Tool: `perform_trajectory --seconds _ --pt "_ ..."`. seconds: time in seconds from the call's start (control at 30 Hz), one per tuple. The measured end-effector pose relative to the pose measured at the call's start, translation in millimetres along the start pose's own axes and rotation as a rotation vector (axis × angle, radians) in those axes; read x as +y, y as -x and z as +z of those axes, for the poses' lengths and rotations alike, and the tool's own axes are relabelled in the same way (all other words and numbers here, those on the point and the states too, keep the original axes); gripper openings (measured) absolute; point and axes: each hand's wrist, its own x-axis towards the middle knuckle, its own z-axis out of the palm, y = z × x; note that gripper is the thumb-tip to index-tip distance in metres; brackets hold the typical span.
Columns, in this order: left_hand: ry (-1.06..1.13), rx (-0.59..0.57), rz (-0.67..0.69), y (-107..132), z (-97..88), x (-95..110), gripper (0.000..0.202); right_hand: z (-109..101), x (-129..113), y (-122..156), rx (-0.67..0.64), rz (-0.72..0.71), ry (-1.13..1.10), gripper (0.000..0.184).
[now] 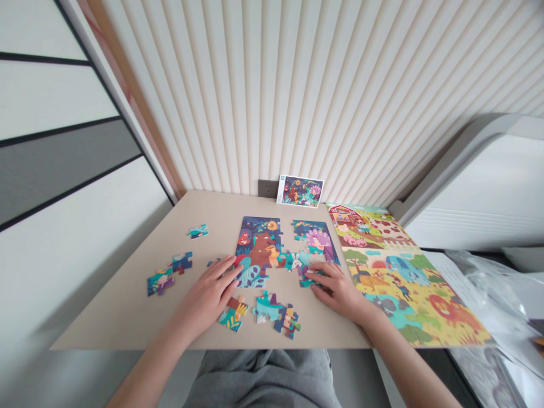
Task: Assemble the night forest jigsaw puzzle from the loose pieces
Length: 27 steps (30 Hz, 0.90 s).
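Note:
A partly joined jigsaw puzzle [266, 249] with a bear and other animals lies on the table; its right part shows a pink peacock [318, 240]. My left hand [212, 292] rests with extended fingers at the puzzle's lower left edge, fingertips touching the pieces by the red and blue plants. A loose piece beyond it is partly covered by the fingers. Across the puzzle, my right hand [340, 289] lies over its lower right corner, fingers spread on a teal and purple piece [306, 279]. Nearer my body are loose pieces: a yellow-leafed one [233, 315], a light teal one [267, 308] and a dark blue one [288, 322].
More loose pieces lie at the left: one teal [198, 231], one dark blue [182, 262] and a colourful cluster [160, 281]. A picture card [300, 191] leans on the ridged wall by a socket [267, 188]. Finished farm [369, 226] and safari [403, 294] puzzles cover the table's right side.

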Motion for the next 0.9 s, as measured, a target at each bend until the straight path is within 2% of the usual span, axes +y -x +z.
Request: perform_trajectory --seconds 0.53,0.73,0.8,0.9 --pt "-0.037 -0.004 0.003 4.2 1.0 1.6 0.041 1.1 2.6 2.9 0.027 -0.056 0.001 0.035" --pt "-0.090 0.007 0.017 4.9 0.5 -1.3 0.039 -2.8 3.0 9.6 0.054 0.013 0.020 0.037" --pt "-0.122 0.019 0.027 0.2 -3.5 7.3 0.039 -4.5 6.0 13.3 0.075 0.057 0.020 0.043" --pt "-0.125 0.007 0.098 -16.1 -9.0 40.1 0.041 -5.8 9.9 17.1 0.072 0.085 0.016 0.045"
